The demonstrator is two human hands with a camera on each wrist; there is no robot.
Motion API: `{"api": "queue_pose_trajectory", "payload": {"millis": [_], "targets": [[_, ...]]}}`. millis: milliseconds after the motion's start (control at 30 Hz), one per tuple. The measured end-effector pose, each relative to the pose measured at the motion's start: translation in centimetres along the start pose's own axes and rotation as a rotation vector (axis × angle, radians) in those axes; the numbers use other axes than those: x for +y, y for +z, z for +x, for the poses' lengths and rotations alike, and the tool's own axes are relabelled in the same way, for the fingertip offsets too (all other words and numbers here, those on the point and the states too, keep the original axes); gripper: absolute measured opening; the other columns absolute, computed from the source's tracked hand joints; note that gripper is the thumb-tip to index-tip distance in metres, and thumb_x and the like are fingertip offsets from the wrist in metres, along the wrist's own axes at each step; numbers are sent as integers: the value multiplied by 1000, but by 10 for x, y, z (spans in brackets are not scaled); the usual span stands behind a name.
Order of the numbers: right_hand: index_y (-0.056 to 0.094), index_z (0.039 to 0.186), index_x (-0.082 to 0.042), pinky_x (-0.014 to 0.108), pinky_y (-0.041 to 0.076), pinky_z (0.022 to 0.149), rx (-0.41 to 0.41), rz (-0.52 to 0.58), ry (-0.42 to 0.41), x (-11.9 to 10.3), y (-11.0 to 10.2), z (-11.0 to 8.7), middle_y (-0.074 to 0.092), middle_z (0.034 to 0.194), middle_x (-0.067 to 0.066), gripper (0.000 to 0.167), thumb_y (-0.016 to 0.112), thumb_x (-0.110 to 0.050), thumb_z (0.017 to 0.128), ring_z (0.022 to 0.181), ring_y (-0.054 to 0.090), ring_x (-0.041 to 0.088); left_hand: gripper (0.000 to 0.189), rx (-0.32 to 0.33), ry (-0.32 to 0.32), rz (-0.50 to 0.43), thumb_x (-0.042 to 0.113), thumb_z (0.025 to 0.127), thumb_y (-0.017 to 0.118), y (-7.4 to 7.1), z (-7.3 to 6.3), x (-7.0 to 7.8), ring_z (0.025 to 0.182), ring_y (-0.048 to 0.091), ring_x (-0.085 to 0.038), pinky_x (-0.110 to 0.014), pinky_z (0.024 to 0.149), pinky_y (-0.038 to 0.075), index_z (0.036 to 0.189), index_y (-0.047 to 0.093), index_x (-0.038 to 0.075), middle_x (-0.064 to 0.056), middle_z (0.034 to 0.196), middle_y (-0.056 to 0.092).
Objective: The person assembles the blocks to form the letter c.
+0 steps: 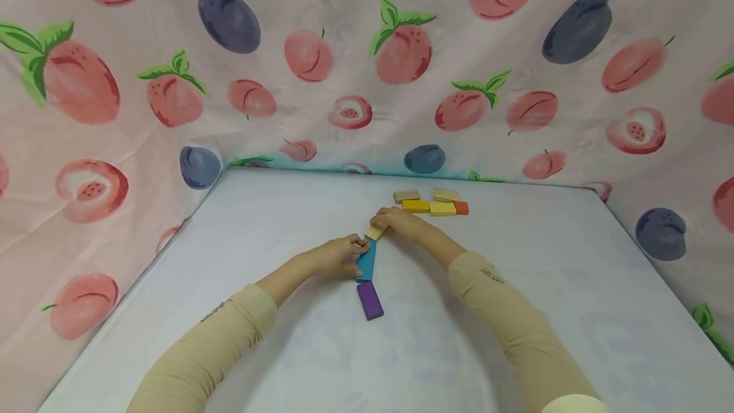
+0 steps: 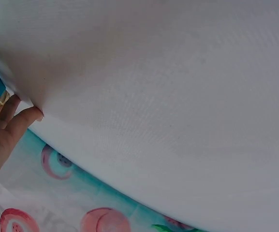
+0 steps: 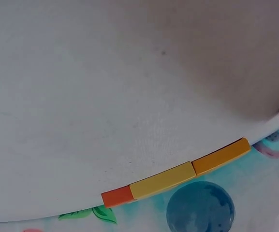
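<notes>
A left hand (image 1: 334, 257) pinches a blue block (image 1: 367, 264) on a white table (image 1: 516, 234); the right hand (image 1: 402, 222), fingers curled, grips a tan block (image 1: 375, 232) just beyond. The 2 blocks look light, stiff, best held by opposite sides.

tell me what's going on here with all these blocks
A person is handling blocks on a white table. The left hand holds a blue block, and the right hand holds a plain wooden block at its far end. A purple block lies at the blue one's near end. Farther back, an amber block, a yellow block and an orange block lie in a row.
</notes>
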State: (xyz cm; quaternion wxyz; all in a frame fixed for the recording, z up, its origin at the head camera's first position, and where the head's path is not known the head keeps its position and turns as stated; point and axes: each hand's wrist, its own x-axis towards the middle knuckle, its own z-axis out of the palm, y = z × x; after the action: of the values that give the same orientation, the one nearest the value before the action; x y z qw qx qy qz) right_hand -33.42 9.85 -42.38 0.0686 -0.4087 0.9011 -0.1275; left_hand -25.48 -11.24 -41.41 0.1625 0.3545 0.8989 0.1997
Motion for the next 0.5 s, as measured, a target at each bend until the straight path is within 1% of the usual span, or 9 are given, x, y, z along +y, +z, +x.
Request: {"api": "queue_pose_trajectory", "payload": {"millis": [200,300,500], "targets": [[62,121,-4,40,47,99,2,21,25,1,0,2,59,124,16,34,57,6,89,113,55,33,62,6,-5,15,22,87,68,0,2,-1,129,45,-36,-44,108,39,136,43,-5,-19,139,43],[62,121,-5,40,47,99,-4,21,20,0,1,2,59,124,16,34,57,6,89,113,55,33,62,-1,-10,11,22,87,68,0,1,-1,129,45,-35,-43,108,39,137,43,-4,-19,139,42],[63,119,-5,40,48,99,2,18,15,1,2,2,59,124,15,33,58,6,89,112,55,32,62,3,7,8,22,87,68,1,-1,0,129,45,-36,-43,108,39,136,43,-6,-20,138,43]]}}
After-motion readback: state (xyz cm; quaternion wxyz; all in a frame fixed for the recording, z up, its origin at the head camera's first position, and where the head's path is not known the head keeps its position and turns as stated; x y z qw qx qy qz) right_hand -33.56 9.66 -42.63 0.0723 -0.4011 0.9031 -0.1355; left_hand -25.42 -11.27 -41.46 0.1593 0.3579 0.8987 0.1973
